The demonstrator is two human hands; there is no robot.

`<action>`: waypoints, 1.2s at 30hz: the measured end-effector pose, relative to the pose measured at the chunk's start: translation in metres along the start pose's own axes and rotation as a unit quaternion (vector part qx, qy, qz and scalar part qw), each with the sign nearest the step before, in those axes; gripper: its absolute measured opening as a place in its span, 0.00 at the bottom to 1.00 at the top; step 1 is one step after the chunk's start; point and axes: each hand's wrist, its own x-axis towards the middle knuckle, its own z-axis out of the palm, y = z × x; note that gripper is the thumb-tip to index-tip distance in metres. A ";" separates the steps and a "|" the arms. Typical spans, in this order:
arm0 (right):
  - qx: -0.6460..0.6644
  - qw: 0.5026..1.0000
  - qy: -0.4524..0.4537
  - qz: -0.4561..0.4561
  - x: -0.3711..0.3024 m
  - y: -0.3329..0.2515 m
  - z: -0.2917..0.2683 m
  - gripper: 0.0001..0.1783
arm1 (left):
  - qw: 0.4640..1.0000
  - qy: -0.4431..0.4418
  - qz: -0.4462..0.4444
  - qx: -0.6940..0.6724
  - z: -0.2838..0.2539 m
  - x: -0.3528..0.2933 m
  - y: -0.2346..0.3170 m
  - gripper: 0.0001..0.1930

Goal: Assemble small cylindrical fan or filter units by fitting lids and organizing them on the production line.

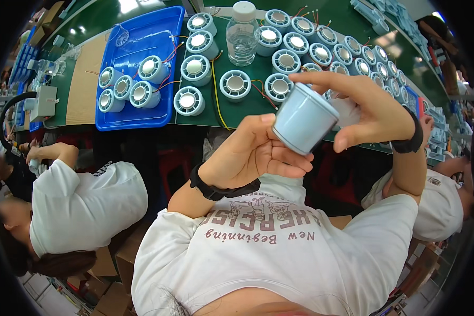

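Above the table's near edge, a glossy light-blue cylindrical motor housing is held tilted. My left hand grips it from the lower left, with the thumb on its side and the fingers curled beneath. My right hand arches over it from the right. Its index finger presses on the upper rim, while the thumb stands off the right side. A whitish, translucent thing shows under the right palm; its kind cannot be made out. Beyond my hands, round light-blue motor units with silver centres stand on the table.
To the left, a blue tray holds several such units with thin wires. A clear bottle with a white lid stands among the units, which crowd the right. Brown cardboard lies beside the tray. People in white shirts sit at my left and right.
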 end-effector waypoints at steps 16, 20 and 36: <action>-0.309 0.912 0.182 0.200 -0.062 0.056 0.087 0.33 | 0.969 0.148 0.010 0.197 -0.059 0.050 -0.036 0.28; -0.354 0.890 0.225 0.179 -0.058 0.065 0.095 0.34 | 0.965 0.182 0.048 0.181 -0.050 0.043 -0.033 0.29; -0.375 0.863 0.277 0.193 -0.060 0.072 0.107 0.35 | 0.979 0.152 -0.043 0.133 -0.044 0.063 -0.040 0.23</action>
